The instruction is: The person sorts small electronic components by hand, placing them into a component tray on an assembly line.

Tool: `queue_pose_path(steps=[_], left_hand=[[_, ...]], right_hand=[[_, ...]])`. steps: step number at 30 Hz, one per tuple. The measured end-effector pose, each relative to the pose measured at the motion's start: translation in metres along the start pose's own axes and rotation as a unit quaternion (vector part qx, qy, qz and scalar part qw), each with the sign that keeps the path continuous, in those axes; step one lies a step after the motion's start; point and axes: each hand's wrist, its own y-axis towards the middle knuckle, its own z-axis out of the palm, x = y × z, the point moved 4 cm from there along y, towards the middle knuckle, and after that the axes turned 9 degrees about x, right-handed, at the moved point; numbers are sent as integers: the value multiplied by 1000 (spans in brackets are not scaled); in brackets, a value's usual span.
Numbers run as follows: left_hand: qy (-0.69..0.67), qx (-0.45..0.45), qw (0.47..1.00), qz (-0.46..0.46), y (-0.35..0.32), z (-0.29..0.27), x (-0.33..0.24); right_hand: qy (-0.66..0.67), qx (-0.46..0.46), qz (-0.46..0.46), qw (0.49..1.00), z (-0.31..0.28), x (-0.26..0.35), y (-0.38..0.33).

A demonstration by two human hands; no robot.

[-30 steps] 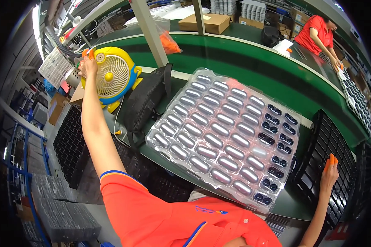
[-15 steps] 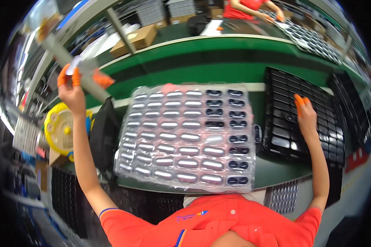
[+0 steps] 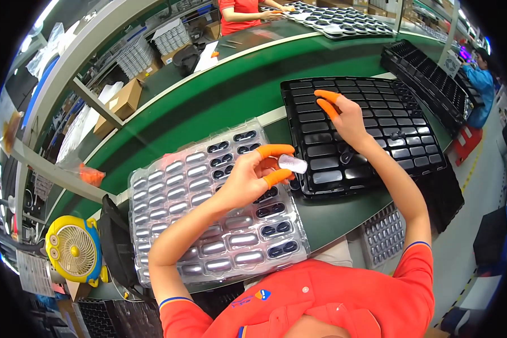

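My left hand (image 3: 248, 177), with orange finger cots on its fingertips, pinches a small pale, see-through oblong piece (image 3: 293, 164). It hovers over the right edge of a clear blister tray (image 3: 217, 276). Silver oblong pieces (image 3: 243, 240) fill most of that tray's pockets, and black two-lobed pieces (image 3: 276, 228) lie in the columns toward its right side. My right hand (image 3: 346, 115) is above the far left part of a black compartment tray (image 3: 321, 177), its orange-capped thumb and finger apart with nothing visible between them. A loose dark piece (image 3: 346, 155) lies on the black tray.
A yellow and blue fan (image 3: 73, 250) stands at the left, beside a black object (image 3: 115, 242). More black trays (image 3: 428, 84) are at the far right. Across the green partition (image 3: 208, 90), another person in red (image 3: 239, 17) works by a tray of dark pieces (image 3: 343, 21).
My left hand has come from the far left to between the two trays, carrying the pale piece. My right hand has shifted toward the black tray's far left part. The view has turned.
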Motion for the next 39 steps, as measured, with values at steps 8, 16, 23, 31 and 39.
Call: queue_pose_path(steps=[8,16,23,31,39], left_hand=[[-161,-24,986,-40,-14,-10,16],[-151,0,987,-53,-27,-20,14],[-148,-37,988,-16,-28,-19,23],[-161,-60,985,7,-28,-15,25],[-144,-74,986,49,-31,-8,23]], right_hand=[[507,154,365,766,3,61,7],[616,129,299,718,11,93,-1],[625,94,315,708,16,93,-16],[638,21,316,702,25,104,-30],[486,29,259,834,20,111,-30]])
